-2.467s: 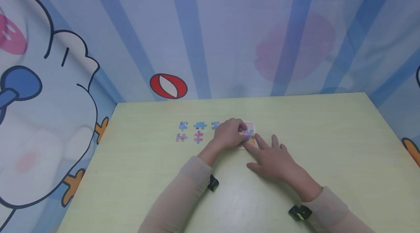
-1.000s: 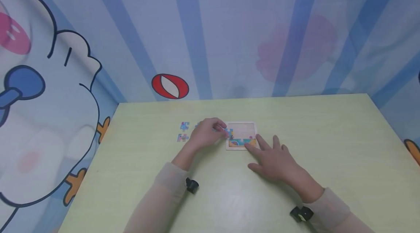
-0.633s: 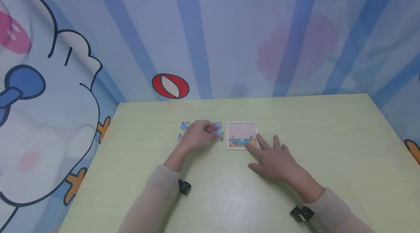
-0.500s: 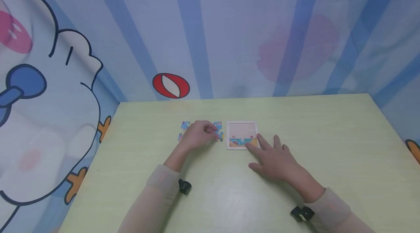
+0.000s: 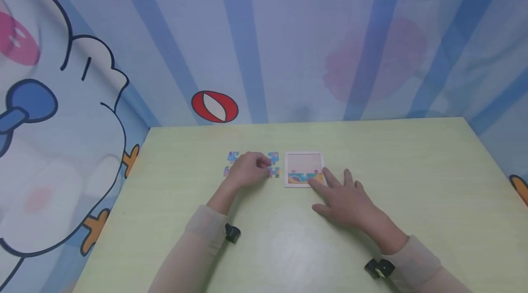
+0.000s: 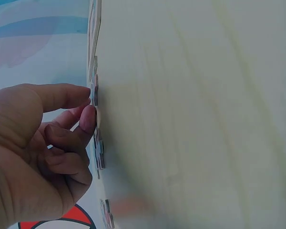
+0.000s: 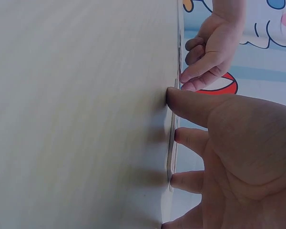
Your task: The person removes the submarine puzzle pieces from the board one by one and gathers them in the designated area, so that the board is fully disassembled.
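My left hand (image 5: 249, 170) is low over the table with its fingers curled. Thumb and fingertips are at the edge of a small blue and pink puzzle piece (image 5: 274, 172), pinching it at the tabletop. In the left wrist view that piece (image 6: 95, 90) shows edge-on by the fingertips, and the grip is partly hidden. My right hand (image 5: 346, 199) lies with spread fingers, its index fingertip on the lower right of the square puzzle frame (image 5: 287, 169). A joined strip of blue and orange pieces (image 5: 303, 178) fills the frame's bottom; above it the backing is bare.
Another blue piece (image 5: 273, 157) lies just behind the left fingers. Loose pieces (image 5: 233, 156) sit left of the left hand, partly covered by it. The pale table (image 5: 392, 155) ends at a blue striped cloth backdrop (image 5: 288, 54).
My left hand has come out of the frame to the left, bringing a puzzle piece down onto the table, where it has turned or shifted slightly. The right hand has stayed in place.
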Demonstrator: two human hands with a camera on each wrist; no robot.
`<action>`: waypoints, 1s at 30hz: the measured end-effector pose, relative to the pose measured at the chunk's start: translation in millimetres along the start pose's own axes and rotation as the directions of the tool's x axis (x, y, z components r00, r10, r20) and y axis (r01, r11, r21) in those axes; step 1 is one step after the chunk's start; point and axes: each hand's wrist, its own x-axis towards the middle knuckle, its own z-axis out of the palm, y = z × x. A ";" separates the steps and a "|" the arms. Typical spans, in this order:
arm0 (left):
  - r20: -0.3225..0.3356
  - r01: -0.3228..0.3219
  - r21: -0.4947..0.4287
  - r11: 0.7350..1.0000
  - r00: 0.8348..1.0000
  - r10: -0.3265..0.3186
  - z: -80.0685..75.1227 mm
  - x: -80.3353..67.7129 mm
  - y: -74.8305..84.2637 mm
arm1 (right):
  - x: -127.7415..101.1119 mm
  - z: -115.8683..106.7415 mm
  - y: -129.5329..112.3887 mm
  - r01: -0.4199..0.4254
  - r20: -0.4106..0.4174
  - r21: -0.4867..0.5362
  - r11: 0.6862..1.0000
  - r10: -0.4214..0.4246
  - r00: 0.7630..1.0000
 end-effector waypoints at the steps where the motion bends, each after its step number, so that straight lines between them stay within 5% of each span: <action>1: -0.003 -0.002 0.004 1.000 1.000 0.002 -0.2 0.3 0.0 | 0.0 -0.2 -0.1 0.000 0.000 0.000 1.000 0.000 1.000; 21: 0.050 -0.149 0.048 0.988 0.988 0.147 9.1 3.8 17.4 | 0.2 1.1 -0.7 0.005 -0.014 0.007 1.000 -0.005 1.000; 30: 0.102 -0.160 0.075 0.984 0.983 0.152 20.6 1.7 27.3 | 2.7 1.1 -3.1 0.037 -0.050 -0.016 0.999 -0.038 0.998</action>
